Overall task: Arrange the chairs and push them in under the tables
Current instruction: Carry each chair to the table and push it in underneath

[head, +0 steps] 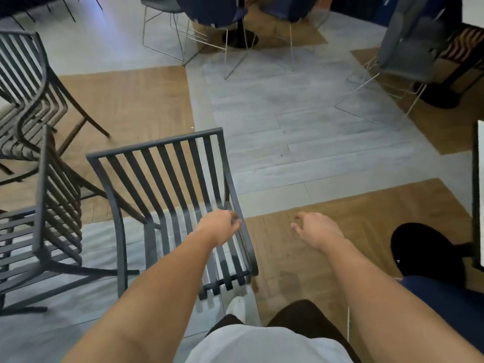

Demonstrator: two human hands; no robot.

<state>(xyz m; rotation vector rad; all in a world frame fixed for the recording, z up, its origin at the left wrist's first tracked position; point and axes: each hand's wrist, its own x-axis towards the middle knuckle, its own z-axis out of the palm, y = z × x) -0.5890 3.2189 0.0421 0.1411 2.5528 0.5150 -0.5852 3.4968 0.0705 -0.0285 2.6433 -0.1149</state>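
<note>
A dark grey slatted metal chair [167, 184] stands right in front of me, its backrest toward the far side and its seat near my legs. My left hand [221, 226] grips the chair's right side rail, fingers curled round the bar. My right hand [314, 230] hovers over the wooden floor to the right of the chair, fingers loose and holding nothing. Two more slatted chairs stand to the left, one [39, 231] close by and one [26, 100] farther back.
A round pedestal table base [239, 38] with dark blue wire-legged chairs around it stands at the far centre. A grey wire-legged chair [408, 48] stands far right. A black table base [424, 247] and a table edge [478, 195] are close on my right. Open floor lies ahead.
</note>
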